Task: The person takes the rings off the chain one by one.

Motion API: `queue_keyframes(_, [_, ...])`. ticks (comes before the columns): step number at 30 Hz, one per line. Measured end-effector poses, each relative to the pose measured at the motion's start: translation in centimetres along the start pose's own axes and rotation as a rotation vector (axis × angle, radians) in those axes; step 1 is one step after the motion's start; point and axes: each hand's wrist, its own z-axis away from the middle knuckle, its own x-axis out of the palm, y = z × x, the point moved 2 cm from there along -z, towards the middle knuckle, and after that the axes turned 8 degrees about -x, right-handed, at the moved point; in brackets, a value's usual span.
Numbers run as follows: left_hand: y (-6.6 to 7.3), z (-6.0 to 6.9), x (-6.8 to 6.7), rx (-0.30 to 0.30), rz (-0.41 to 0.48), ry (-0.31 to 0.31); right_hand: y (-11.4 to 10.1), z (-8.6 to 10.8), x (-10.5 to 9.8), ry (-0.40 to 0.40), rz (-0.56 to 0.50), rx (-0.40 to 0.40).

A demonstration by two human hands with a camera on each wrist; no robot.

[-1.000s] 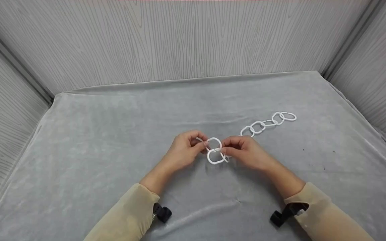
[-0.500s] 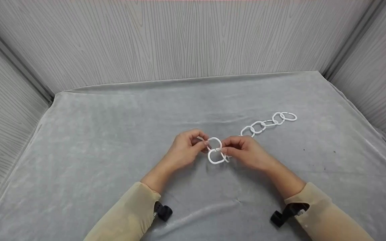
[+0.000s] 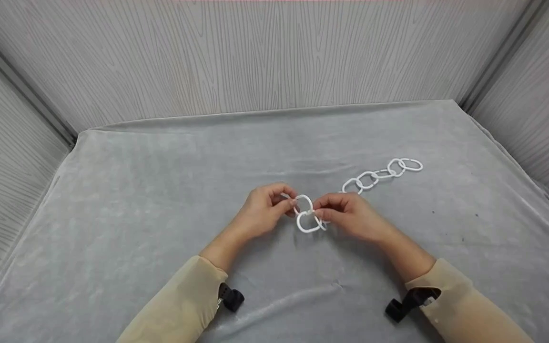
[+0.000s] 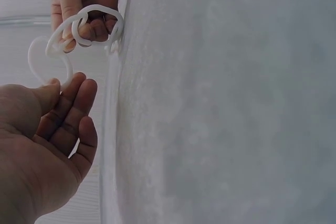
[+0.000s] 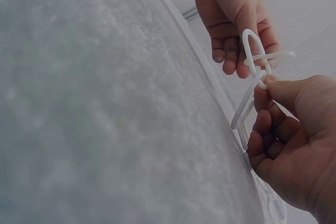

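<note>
White oval plastic links are joined into a chain point(image 3: 383, 177). Its far end lies on the cloth at the right, in the head view. My left hand point(image 3: 265, 214) pinches a white link point(image 4: 70, 69) between thumb and fingertips, its other fingers loosely bent. Facing it, my right hand point(image 3: 350, 216) pinches the chain near its close end with thumb and forefinger. Between the hands stands one link point(image 3: 311, 204), and another link point(image 3: 308, 231) hangs just below it. Fingers hide part of these links, so whether every one is hooked through its neighbour I cannot tell.
A grey cloth point(image 3: 160, 200) with shallow creases covers the table. Pale wood-grain panels point(image 3: 274, 57) rise behind it and on both sides. Black straps with small devices point(image 3: 231, 299) sit at both wrists, by the beige sleeves point(image 3: 179, 300).
Both hands keep their grips almost in place. The upper link between them has shifted and turned slightly to the left. The chain on the cloth lies much as before.
</note>
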Motion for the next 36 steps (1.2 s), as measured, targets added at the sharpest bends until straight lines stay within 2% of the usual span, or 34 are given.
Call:
queue_keyframes(24, [-0.03,-0.14,0.34,-0.025,0.018,0.034,0.14,0.05,-0.09,-0.007,0.011,-0.011])
queue_keyframes(36, [0.26,-0.06,-0.26,-0.063,0.03,0.081,0.0,0.0,-0.01,0.0,0.019,-0.007])
